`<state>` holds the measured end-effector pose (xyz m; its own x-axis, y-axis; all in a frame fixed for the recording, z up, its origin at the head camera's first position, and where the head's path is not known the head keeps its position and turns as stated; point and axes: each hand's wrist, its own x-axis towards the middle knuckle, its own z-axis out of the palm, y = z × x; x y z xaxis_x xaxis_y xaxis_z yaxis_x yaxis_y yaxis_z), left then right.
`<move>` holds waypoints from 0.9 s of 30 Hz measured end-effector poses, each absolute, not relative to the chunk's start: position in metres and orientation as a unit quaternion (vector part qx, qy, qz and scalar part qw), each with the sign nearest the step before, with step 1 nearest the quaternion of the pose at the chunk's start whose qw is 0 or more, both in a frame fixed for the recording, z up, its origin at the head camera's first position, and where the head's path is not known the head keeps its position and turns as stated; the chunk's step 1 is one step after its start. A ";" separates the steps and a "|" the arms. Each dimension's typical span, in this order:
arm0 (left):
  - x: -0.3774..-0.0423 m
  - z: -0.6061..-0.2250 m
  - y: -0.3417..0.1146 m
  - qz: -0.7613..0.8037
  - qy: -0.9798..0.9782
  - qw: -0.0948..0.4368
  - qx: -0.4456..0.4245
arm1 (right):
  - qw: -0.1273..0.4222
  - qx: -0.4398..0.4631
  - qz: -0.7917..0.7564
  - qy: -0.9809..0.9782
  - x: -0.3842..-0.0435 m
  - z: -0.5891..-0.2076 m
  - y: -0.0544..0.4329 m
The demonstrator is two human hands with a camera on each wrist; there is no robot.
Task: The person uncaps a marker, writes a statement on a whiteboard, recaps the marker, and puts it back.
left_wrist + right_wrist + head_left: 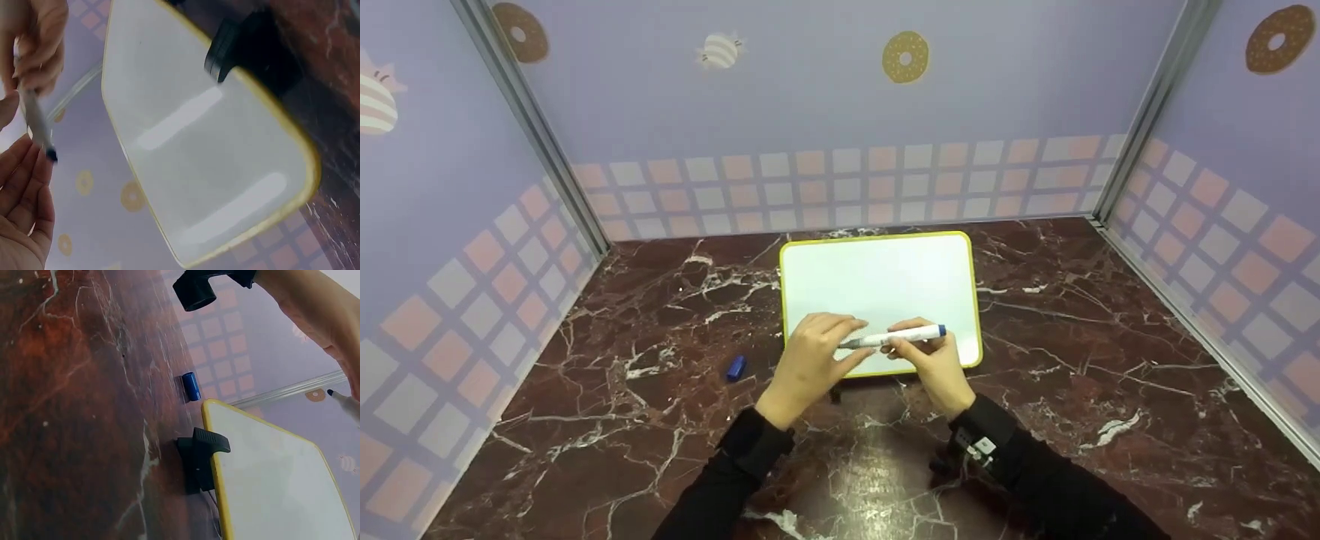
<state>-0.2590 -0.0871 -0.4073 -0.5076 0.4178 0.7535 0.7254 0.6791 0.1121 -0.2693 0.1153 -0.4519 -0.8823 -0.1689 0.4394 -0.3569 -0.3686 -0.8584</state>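
My right hand pinches a white whiteboard marker with a blue rear end, its uncapped writing end pointing left. My left hand is at that end, fingers and thumb loosely spread above and below the marker. From the left wrist, the left hand shows relaxed fingers beside the dark nib, with the right hand higher up. Behind both hands is a yellow-framed whiteboard, with no writing visible. On the table left of it lies the blue cap.
Black supports clasp the whiteboard's lower edge above the dark marbled table. Lilac panels with metal corner posts enclose the back and sides. Black wrist mounts sit on both sleeves.
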 end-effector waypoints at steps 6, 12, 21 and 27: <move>-0.279 -0.399 -0.117 -0.294 -0.856 0.347 -0.247 | 0.074 0.245 0.805 -0.536 -0.273 -0.452 0.115; -0.295 -0.406 -0.149 -0.328 -0.896 0.268 -0.135 | 0.126 0.297 0.771 -0.549 -0.282 -0.447 0.106; -0.304 -0.425 -0.163 -0.398 -0.911 0.061 -0.084 | 0.218 0.308 0.678 -0.631 -0.307 -0.438 0.068; -0.306 -0.430 -0.160 -0.438 -0.896 0.030 -0.065 | 0.245 0.275 0.647 -0.667 -0.315 -0.425 0.043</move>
<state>-0.3058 -0.1600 -0.4304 -0.9897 0.0903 0.1107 0.1428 0.6084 0.7807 -0.3150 0.0429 -0.4246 -0.7288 -0.0500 0.6829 -0.6841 0.0109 -0.7293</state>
